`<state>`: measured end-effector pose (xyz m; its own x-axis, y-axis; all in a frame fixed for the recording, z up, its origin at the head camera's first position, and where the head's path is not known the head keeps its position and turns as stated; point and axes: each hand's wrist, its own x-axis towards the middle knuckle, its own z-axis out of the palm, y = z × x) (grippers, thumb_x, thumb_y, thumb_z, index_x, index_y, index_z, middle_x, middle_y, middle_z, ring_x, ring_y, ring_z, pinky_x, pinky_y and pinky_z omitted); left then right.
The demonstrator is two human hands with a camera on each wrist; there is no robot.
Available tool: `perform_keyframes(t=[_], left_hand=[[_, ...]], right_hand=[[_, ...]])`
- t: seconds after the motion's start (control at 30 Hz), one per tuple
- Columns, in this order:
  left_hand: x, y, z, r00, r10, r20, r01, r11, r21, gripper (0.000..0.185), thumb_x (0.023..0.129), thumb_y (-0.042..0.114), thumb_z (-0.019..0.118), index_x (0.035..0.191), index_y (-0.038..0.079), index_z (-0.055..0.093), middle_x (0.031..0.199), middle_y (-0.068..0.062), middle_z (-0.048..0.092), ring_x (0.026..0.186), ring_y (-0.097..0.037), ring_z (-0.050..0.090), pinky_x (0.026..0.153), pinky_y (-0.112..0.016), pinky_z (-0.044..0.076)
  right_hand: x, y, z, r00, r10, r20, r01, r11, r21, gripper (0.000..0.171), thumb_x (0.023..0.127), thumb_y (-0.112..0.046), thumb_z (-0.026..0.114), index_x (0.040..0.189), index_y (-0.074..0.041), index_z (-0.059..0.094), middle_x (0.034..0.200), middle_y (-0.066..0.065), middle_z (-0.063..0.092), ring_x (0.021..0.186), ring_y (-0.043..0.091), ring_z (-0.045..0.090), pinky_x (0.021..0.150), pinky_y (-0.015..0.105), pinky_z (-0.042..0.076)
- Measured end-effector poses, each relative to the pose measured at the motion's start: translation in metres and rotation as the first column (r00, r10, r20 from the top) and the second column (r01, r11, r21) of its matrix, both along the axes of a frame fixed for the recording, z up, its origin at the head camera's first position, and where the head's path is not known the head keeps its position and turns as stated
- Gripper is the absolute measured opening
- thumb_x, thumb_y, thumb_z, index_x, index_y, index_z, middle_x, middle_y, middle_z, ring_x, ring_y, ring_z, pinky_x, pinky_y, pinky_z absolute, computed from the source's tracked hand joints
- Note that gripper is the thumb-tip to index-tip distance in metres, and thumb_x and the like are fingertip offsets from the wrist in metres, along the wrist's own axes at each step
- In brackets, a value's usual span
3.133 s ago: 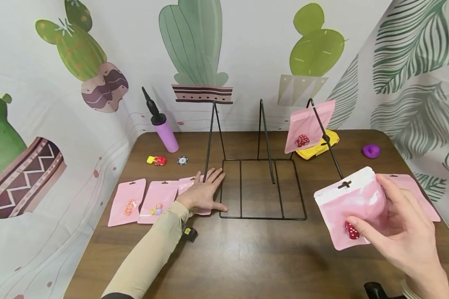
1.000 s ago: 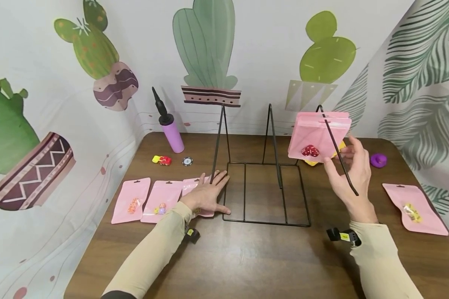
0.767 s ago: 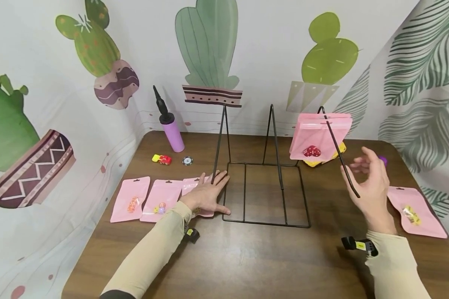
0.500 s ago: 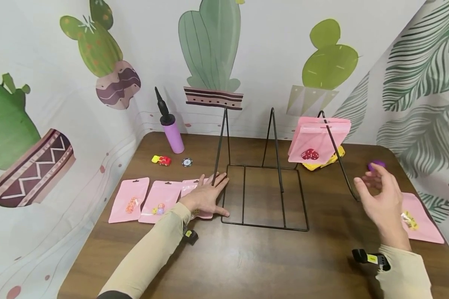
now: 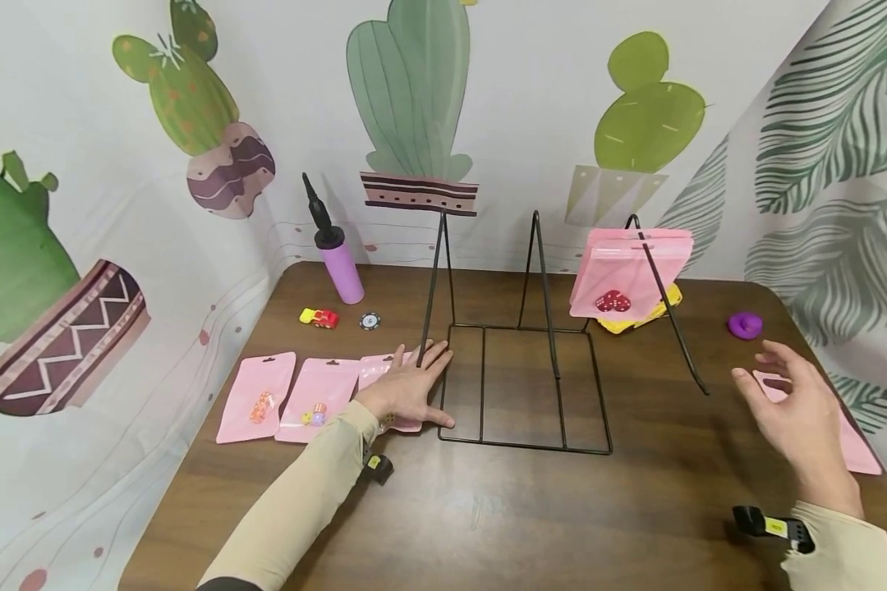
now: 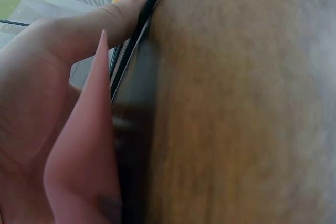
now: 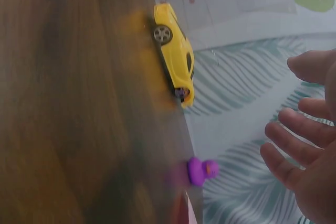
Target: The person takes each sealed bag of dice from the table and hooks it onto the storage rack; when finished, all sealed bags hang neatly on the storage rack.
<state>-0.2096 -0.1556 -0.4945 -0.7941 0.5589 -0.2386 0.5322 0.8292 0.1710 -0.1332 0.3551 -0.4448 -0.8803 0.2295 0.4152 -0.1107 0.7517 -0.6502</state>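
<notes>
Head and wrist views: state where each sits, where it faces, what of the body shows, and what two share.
Head: on the head, facing forward and down at table, rack and wall; left hand, right hand and both sleeves show.
Left wrist: on that wrist, facing past thumb and pink bag to the rack; left hand partly shows.
Right wrist: on that wrist, facing table and wall; right hand partly shows.
Head and right wrist share the yellow car and purple duck.

Pouches [image 5: 325, 386] left of rack [image 5: 551, 328], one seemingly beneath left hand [image 5: 406, 392]
</notes>
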Motion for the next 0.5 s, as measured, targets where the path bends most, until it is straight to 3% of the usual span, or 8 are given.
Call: perform_keyframes(t=[0.17, 0.23, 0.33, 0.4, 0.43, 0.47, 0.5], left_hand=[[0.001, 0.000, 0.001, 1.000, -0.004, -0.003, 0.004, 1.000, -0.010, 0.123, 0.067, 0.083, 0.061, 0.157, 0.013, 0.015, 0.165, -0.006, 0.005, 0.151, -0.032, 0.011, 0.115, -0.065, 0.008], [0.001, 0.000, 0.001, 1.000, -0.008, -0.006, 0.008, 1.000, -0.012, 0.122, 0.068, 0.083, 0.061, 0.157, 0.013, 0.015, 0.165, -0.006, 0.006, 0.150, -0.032, 0.012, 0.115, -0.065, 0.008], [0.000, 0.000, 0.002, 1.000, -0.011, -0.008, 0.011, 1.000, -0.010, 0.122, 0.068, 0.082, 0.061, 0.157, 0.013, 0.016, 0.165, -0.007, 0.007, 0.150, -0.033, 0.012, 0.114, -0.066, 0.009], [0.000, 0.000, 0.002, 1.000, -0.011, -0.006, 0.011, 1.000, -0.010, 0.122, 0.068, 0.082, 0.061, 0.157, 0.013, 0.015, 0.165, -0.007, 0.007, 0.150, -0.032, 0.011, 0.114, -0.066, 0.009], [0.000, 0.001, 0.002, 1.000, -0.009, -0.004, 0.009, 1.000, -0.010, 0.122, 0.068, 0.082, 0.062, 0.157, 0.013, 0.015, 0.165, -0.006, 0.006, 0.151, -0.032, 0.011, 0.114, -0.066, 0.008], [0.000, 0.001, 0.002, 1.000, -0.007, -0.002, 0.007, 1.000, -0.011, 0.122, 0.068, 0.082, 0.062, 0.157, 0.013, 0.015, 0.165, -0.006, 0.006, 0.151, -0.032, 0.010, 0.115, -0.065, 0.008], [0.000, 0.001, 0.001, 1.000, -0.006, 0.000, 0.006, 1.000, -0.011, 0.122, 0.068, 0.082, 0.062, 0.157, 0.013, 0.015, 0.165, -0.006, 0.006, 0.151, -0.032, 0.010, 0.115, -0.065, 0.008]], right_hand=[[0.005, 0.013, -0.001, 0.997, -0.044, 0.069, 0.042, 0.999, 0.023, 0.056, 0.087, -0.021, 0.071, 0.137, -0.003, 0.052, 0.101, -0.041, 0.040, 0.083, -0.031, 0.039, 0.073, -0.006, 0.030], [0.008, 0.019, -0.001, 0.992, -0.076, 0.100, 0.070, 0.996, 0.056, 0.059, 0.088, -0.025, 0.070, 0.139, -0.004, 0.050, 0.109, -0.028, 0.054, 0.084, -0.033, 0.033, 0.076, -0.003, 0.029], [0.011, 0.028, -0.002, 0.981, -0.123, 0.148, 0.108, 0.988, 0.108, 0.062, 0.090, -0.029, 0.067, 0.143, -0.005, 0.046, 0.125, 0.007, 0.063, 0.089, -0.032, 0.030, 0.089, 0.007, 0.031], [0.012, 0.035, -0.003, 0.973, -0.142, 0.181, 0.116, 0.982, 0.148, 0.063, 0.092, -0.030, 0.065, 0.145, -0.004, 0.042, 0.131, 0.029, 0.056, 0.102, -0.018, 0.047, 0.098, 0.025, 0.035], [0.012, 0.039, -0.004, 0.968, -0.151, 0.199, 0.119, 0.979, 0.164, 0.064, 0.093, -0.031, 0.063, 0.146, -0.003, 0.041, 0.131, 0.031, 0.054, 0.110, -0.005, 0.054, 0.102, 0.036, 0.034], [0.012, 0.042, -0.005, 0.966, -0.154, 0.209, 0.118, 0.978, 0.173, 0.064, 0.093, -0.031, 0.062, 0.146, -0.002, 0.040, 0.130, 0.033, 0.053, 0.114, 0.011, 0.058, 0.102, 0.038, 0.035], [0.012, 0.046, -0.006, 0.964, -0.155, 0.216, 0.117, 0.977, 0.180, 0.064, 0.093, -0.031, 0.063, 0.145, -0.001, 0.041, 0.128, 0.034, 0.054, 0.105, 0.009, 0.059, 0.097, 0.031, 0.037]])
